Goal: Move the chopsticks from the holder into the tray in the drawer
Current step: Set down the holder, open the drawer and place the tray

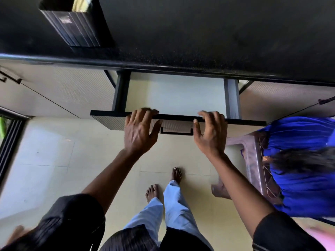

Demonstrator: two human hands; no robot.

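A black ribbed holder (76, 28) stands on the dark countertop (217, 33) at the far left, with pale yellow sticks showing in its mouth. Below the counter edge a drawer (177, 95) is pulled partly out; its inside looks pale and bare, and I cannot make out a separate tray in it. My left hand (139, 131) lies over the top edge of the drawer front (108, 117), fingers inside and thumb outside. My right hand (211, 133) curls over the same edge, right of the black handle (176, 132). Both hands are motion-blurred.
Closed cabinet doors (63, 91) flank the drawer on both sides. A person in blue (304, 169) sits on a brown plastic chair (253, 160) close at my right. My bare feet (163, 183) stand on the pale tiled floor. A sliding-door track (9, 142) runs at the left.
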